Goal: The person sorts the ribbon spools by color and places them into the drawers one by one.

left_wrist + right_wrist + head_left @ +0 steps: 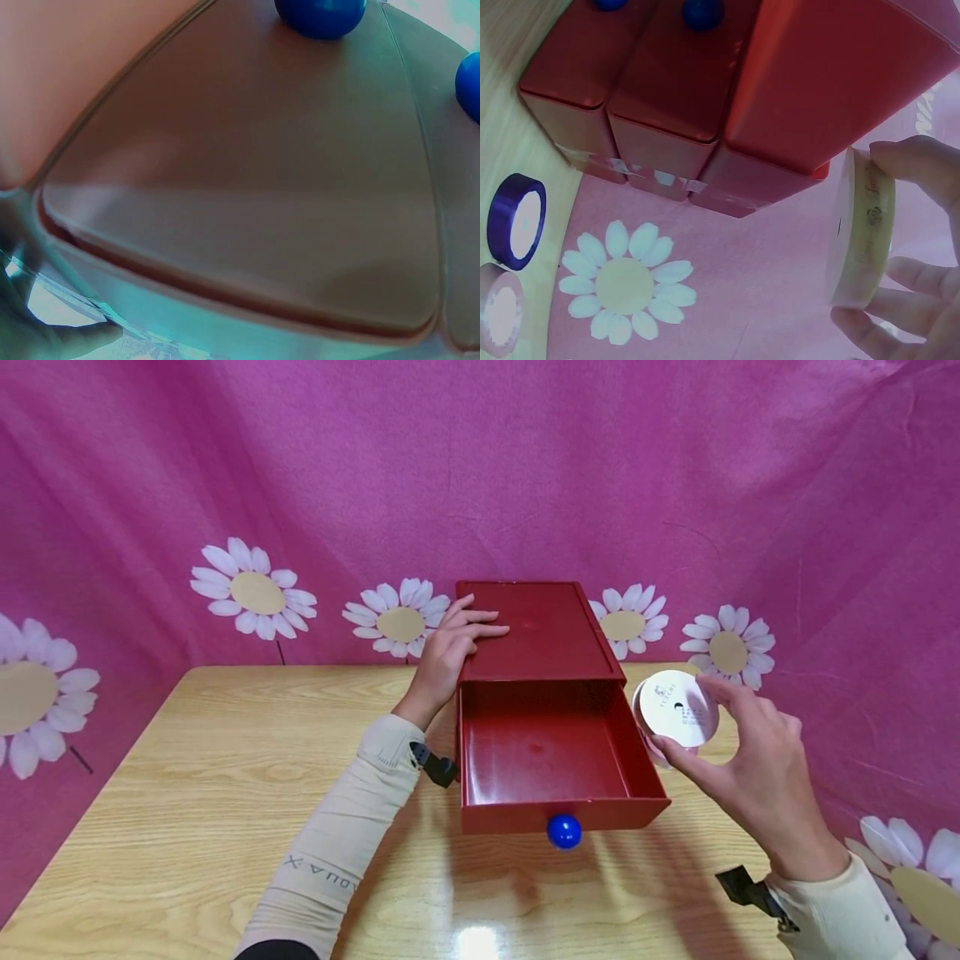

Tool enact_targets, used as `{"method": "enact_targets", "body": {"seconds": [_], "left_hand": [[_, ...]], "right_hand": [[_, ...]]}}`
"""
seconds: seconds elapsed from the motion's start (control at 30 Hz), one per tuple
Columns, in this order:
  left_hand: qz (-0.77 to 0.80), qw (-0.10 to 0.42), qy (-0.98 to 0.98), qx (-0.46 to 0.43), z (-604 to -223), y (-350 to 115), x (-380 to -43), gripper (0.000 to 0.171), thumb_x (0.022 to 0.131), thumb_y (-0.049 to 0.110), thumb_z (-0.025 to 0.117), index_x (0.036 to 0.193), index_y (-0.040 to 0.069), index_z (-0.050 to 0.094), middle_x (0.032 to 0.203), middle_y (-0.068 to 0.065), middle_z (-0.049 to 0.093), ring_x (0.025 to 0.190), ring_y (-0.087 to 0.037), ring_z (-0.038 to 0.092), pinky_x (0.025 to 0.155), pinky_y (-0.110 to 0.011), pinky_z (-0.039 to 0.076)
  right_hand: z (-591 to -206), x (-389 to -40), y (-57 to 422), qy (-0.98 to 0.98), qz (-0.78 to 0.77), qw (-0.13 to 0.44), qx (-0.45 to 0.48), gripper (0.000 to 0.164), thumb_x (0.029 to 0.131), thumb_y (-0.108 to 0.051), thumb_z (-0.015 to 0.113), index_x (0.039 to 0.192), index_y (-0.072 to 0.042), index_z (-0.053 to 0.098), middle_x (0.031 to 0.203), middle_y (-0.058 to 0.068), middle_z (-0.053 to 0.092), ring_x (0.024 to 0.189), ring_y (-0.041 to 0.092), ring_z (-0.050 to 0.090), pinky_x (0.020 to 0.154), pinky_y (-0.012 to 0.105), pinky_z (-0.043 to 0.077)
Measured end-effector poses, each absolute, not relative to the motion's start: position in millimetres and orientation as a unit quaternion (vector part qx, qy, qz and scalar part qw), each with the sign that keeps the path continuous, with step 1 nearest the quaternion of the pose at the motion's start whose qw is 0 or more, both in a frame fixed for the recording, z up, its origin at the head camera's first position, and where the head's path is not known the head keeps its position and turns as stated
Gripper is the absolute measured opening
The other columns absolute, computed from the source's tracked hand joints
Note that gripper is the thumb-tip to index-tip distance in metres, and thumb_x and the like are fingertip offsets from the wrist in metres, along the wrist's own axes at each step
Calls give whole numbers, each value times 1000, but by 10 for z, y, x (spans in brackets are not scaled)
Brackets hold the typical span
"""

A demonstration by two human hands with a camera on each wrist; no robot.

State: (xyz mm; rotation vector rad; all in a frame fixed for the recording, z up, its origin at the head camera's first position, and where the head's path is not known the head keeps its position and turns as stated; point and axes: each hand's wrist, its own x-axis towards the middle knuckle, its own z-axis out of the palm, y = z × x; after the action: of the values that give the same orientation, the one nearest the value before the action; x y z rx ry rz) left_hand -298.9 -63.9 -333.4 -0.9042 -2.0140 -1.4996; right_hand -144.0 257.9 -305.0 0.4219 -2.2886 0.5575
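Observation:
A red drawer cabinet (540,631) stands at the back of the wooden table (225,793). Its top drawer (543,752) is pulled out toward me, with a blue knob (563,831) on its front. The drawer's inside looks bare. My left hand (450,639) lies flat on the cabinet's top, fingers straight; the left wrist view shows a red drawer front (247,172) close up. My right hand (738,752) grips a ribbon spool (677,708) by its rim, just right of the drawer. In the right wrist view the spool (861,229) is pale, held between thumb and fingers.
In the right wrist view, a purple ribbon spool (516,220) and a pink one (499,318) lie beside the cabinet (705,112). A pink cloth with daisies (255,592) hangs behind the table and down its sides.

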Motion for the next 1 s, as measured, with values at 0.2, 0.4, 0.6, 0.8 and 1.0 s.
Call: {"method": "enact_targets", "body": {"seconds": [0.2,0.4,0.6,0.8,1.0], "left_hand": [[-550,228,-732,-330,-3332,-642,-2989,47,81,-3,34,106,0,74,124,-14,63,141,-29,30,117,-34,16],[-559,219,-727,-333,-3215,-634,-2848,44,81,-9,34,106,-9,71,124,-25,60,140,-39,28,117,-46,15],[-554,214,-736,-326,-3075,-635,-2688,45,80,-7,34,106,-9,71,123,-24,61,139,-39,29,116,-45,17],[-548,211,-745,-316,-3130,-633,-2757,47,79,-3,35,105,-3,73,123,-18,62,140,-34,30,116,-41,17],[-547,212,-745,-317,-3113,-638,-2737,47,79,-4,34,105,-4,73,123,-19,62,139,-35,30,116,-43,17]], "right_hand": [[-2992,-1453,2556,-887,216,370,171,79,54,-17,90,125,-2,58,108,20,64,86,32,52,73,45,28],[-2935,-1458,2512,-884,223,367,182,79,55,-17,90,125,-3,59,110,18,64,90,31,53,73,42,28],[-2905,-1472,2454,-884,239,353,194,77,55,-17,90,125,-5,59,112,14,64,97,26,54,72,38,27],[-2891,-1504,2395,-879,245,343,221,78,56,-16,90,127,-5,59,114,13,65,99,26,56,74,39,30],[-2873,-1535,2330,-874,247,331,255,77,57,-15,90,127,-6,60,119,8,64,103,26,55,79,40,36]]}}
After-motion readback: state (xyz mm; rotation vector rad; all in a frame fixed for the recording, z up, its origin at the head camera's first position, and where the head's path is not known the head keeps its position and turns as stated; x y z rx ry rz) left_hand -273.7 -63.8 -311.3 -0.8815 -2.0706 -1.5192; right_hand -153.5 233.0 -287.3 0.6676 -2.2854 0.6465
